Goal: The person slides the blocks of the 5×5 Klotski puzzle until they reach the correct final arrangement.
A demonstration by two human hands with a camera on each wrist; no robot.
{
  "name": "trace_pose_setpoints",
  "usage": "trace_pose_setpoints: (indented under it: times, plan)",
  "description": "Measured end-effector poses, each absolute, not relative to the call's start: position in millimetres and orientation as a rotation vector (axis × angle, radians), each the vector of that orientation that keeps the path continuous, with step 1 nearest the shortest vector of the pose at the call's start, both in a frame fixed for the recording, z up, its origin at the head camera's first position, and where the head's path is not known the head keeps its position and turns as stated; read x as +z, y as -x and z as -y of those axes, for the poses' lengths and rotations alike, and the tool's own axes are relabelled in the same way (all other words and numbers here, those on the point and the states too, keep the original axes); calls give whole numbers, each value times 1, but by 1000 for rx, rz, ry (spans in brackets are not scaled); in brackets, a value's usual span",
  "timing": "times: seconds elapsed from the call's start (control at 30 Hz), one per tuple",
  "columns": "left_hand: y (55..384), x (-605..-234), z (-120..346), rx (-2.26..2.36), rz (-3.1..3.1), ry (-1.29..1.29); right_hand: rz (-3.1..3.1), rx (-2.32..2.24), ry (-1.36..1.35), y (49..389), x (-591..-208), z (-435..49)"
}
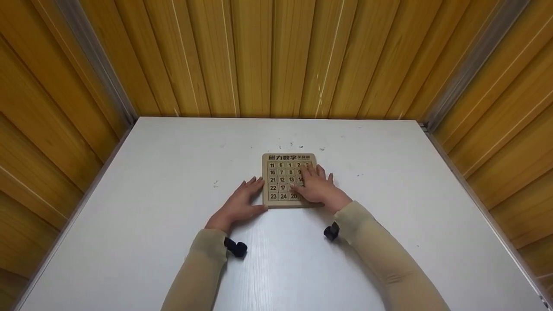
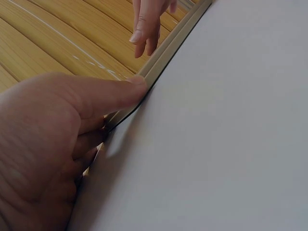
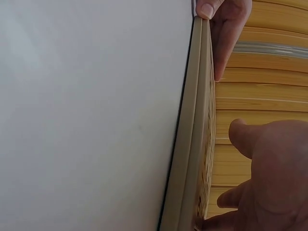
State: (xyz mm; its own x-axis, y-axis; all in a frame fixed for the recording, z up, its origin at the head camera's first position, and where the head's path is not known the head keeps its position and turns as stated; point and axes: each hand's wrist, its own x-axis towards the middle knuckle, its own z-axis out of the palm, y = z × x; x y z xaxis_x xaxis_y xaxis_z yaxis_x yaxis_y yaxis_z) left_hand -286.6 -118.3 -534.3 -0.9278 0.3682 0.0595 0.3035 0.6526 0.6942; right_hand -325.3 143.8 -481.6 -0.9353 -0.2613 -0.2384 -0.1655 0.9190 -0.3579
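A wooden sliding number puzzle (image 1: 282, 179) lies flat on the white table, with numbered square tiles in a frame and dark printed characters along its far edge. My left hand (image 1: 241, 203) holds its near left corner, the thumb at the near edge and the fingers along the left side. In the left wrist view that thumb presses the puzzle's edge (image 2: 166, 50). Over the tiles on the right side spreads my right hand (image 1: 319, 188), fingers extended, fingertips at the upper right tiles. It covers several tiles there. The right wrist view shows its thumb (image 3: 243, 137) raised off the frame.
The white table (image 1: 151, 181) stretches around the puzzle on all sides. Yellow wood-plank walls (image 1: 250, 60) enclose its back and sides, with grey metal strips at the corners. Each wrist carries a small black camera (image 1: 236, 248) on a beige sleeve.
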Motion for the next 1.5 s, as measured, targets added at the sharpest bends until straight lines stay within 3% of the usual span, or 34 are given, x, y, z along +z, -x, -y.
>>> trace_pose_setpoints:
  times: [0.5, 1.17, 1.5]
  plan:
    - [287, -534, 120, 1133, -2787, -571, -2789, -557, 405, 273, -482, -159]
    - [285, -533, 118, 1174, -2753, -514, -2782, -508, 388, 294, -484, -158]
    - [286, -534, 119, 1152, -2777, -573, -2793, -511, 439, 263, -479, -161]
